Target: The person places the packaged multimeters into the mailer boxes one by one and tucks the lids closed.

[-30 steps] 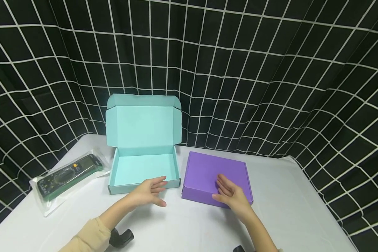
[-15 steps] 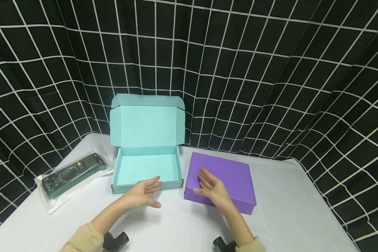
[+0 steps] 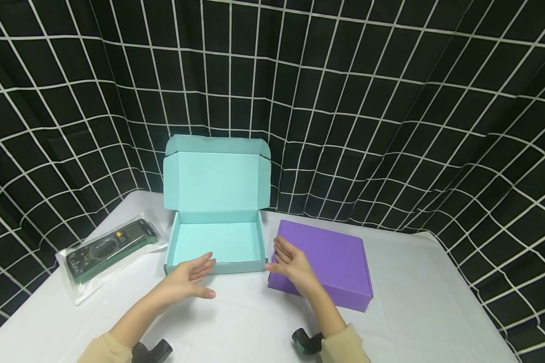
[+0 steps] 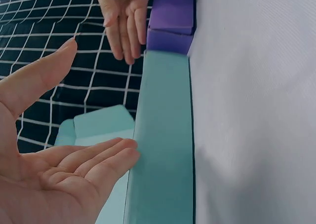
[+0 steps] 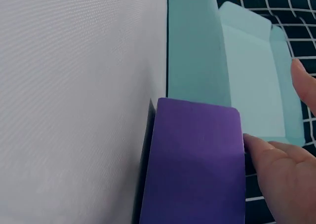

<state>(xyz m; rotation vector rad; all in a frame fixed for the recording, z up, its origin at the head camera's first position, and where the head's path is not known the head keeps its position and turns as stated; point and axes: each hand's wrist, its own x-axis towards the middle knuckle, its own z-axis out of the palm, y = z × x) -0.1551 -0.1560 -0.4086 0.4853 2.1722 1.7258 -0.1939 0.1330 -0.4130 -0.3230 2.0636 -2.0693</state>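
Note:
A light turquoise cardboard box [image 3: 215, 242] stands with its lid raised and nothing inside. My left hand [image 3: 186, 280], fingers extended and thumb apart, hovers at its front left edge and holds nothing. To the right lies a closed purple box [image 3: 331, 257]. Over its left front corner is my right hand [image 3: 292, 264], also with straight fingers and holding nothing. In the left wrist view, the left fingers [image 4: 113, 155] overlap the turquoise front wall [image 4: 165, 135]. The right wrist view has the right hand [image 5: 286, 169] beside the purple box's end [image 5: 197, 155].
At the left of the white table [image 3: 418, 312] lies a multimeter [image 3: 111, 249] in a clear plastic bag. A black grid-patterned curtain [image 3: 327, 101] hangs behind and at both sides. Black devices [image 3: 308, 342] are worn at both wrists.
My right hand has moved left across the purple box to its left front corner. The left hand has drifted left along the turquoise box's front. The view has shifted slightly left.

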